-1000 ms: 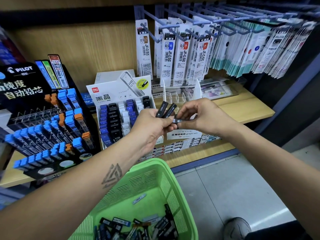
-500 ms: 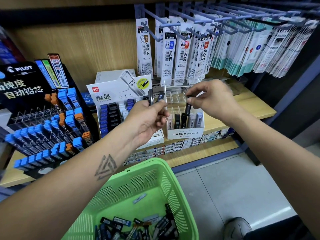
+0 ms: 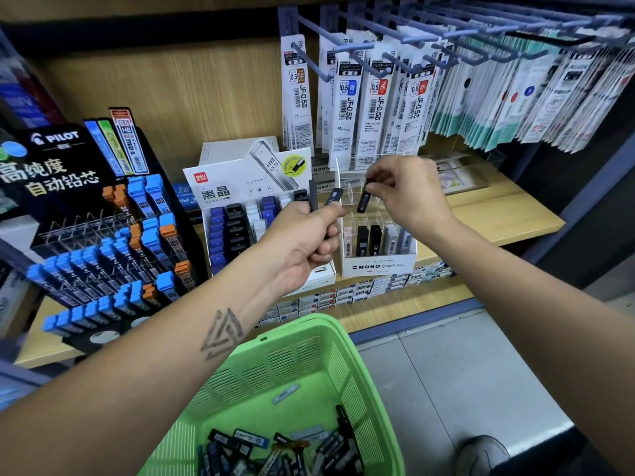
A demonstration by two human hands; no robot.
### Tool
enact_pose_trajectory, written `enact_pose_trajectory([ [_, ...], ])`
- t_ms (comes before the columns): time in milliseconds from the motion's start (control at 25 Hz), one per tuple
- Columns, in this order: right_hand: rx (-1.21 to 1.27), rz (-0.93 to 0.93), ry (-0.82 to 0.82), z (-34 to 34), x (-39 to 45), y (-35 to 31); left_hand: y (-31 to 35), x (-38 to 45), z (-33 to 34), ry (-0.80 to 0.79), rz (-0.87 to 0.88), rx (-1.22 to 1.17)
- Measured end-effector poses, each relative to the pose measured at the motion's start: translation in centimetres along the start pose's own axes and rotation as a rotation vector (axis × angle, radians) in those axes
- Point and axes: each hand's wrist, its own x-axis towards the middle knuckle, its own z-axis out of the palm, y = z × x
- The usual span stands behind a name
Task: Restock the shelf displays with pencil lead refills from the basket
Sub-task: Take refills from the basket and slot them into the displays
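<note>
Two refills (image 3: 323,204) gripped by left fingers (image 3: 324,235), right fingers (image 3: 372,187) pinching black refill (image 3: 363,201) above MONO box (image 3: 378,264)

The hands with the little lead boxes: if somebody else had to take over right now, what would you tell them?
Left hand grips two spare refill cases, standing upright.
Right hand pinches one black refill case above the MONO display box, not yet slotted in.
Done: the box's front row holds several cases.
Left: drop this case into a slot, then the two spares. Many more refills lie in the green basket below, so restocking goes on.
</note>
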Motion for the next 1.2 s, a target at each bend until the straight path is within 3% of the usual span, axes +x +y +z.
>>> enact_pose_trajectory([
  [400,-0.215,-0.115,-0.022,3.1,0.2,1.2,-0.1,0.4,-0.9,-0.014,-0.023,-0.004],
  [560,-0.248,-0.071,0.019,2.1,-0.2,0.4,-0.5,0.5,-0.9,-0.015,-0.029,-0.001],
  [640,0.046,0.069,-0.056,1.0,-0.5,-0.9,-0.7,0.4,-0.9,-0.020,-0.035,-0.006],
  [720,0.524,0.295,-0.275,-0.2,-1.1,-2.5,-0.8,0.2,-0.8,-0.045,-0.037,-0.015],
  [760,0.635,0.327,-0.363,-0.4,-1.5,-2.9,-0.9,0.1,-0.8,-0.053,-0.032,-0.009],
  [840,0.658,0.309,-0.406,-0.7,-2.1,-3.1,-0.7,-0.2,-0.5,-0.067,-0.037,-0.023],
  [1000,0.837,0.417,-0.329,-1.6,-2.0,-1.7,0.0,-0.5,-0.6,-0.055,-0.066,-0.126],
  [1200,0.672,0.240,-0.408,-2.4,-2.2,-1.8,0.1,-0.3,-0.9,0.007,0.034,-0.073],
])
